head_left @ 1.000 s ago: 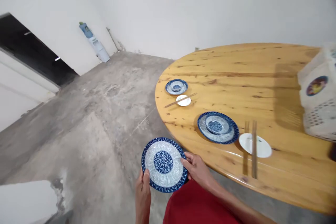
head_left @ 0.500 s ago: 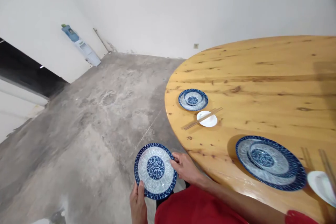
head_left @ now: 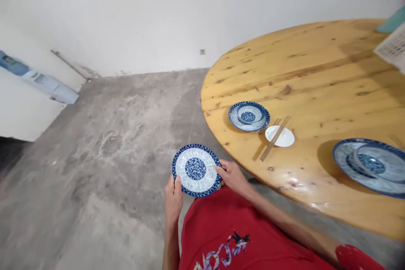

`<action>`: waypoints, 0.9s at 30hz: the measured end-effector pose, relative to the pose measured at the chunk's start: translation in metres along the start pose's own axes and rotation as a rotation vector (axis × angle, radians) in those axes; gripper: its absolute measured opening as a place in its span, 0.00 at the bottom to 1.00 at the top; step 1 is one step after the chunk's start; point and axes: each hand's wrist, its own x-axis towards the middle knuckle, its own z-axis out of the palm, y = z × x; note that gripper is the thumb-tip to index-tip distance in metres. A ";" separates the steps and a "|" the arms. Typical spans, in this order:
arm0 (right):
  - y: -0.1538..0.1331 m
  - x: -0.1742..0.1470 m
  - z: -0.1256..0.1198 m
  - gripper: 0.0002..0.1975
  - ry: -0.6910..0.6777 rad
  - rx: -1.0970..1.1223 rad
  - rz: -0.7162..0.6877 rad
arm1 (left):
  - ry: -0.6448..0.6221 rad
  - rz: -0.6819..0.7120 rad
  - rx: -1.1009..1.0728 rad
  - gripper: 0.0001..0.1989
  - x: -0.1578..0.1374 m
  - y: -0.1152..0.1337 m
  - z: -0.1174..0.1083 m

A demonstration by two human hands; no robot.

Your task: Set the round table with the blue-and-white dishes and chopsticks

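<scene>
A blue-and-white patterned plate (head_left: 196, 169) is held level between my two hands, in front of my red shirt and over the floor. At its left rim, my left hand (head_left: 173, 196) grips with the thumb on top. My right hand (head_left: 233, 177) pinches the right rim, thumb over the edge. On the wooden table (head_left: 300, 76) to the right sits another blue-rimmed plate (head_left: 231, 114) with a bowl (head_left: 248, 116) in it. Beside it, chopsticks (head_left: 276, 138) rest across a small white dish (head_left: 287, 138).
Nearer on the table, another plate (head_left: 343, 149) carries a bowl (head_left: 373, 162). A white perforated object (head_left: 394, 48) and a teal one (head_left: 394, 21) stand at the right edge. A water dispenser (head_left: 52, 86) is by the left wall; concrete floor (head_left: 120, 156) lies left of the table.
My view has swung and shifted, so the dispenser sits farther left and more of my shirt shows. Both hands still hold the plate, which appears higher and flatter. Teal and white objects have entered at right.
</scene>
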 end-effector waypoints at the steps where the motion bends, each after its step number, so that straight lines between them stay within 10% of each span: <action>1: -0.006 0.005 0.009 0.14 0.033 0.009 0.008 | -0.039 0.013 0.006 0.23 0.016 -0.001 -0.009; 17: -0.040 0.154 0.038 0.15 0.418 0.113 0.113 | -0.310 0.175 0.098 0.24 0.252 0.016 -0.004; 27: -0.083 0.310 0.005 0.15 0.621 0.312 0.123 | -0.512 0.243 0.241 0.22 0.452 0.108 0.039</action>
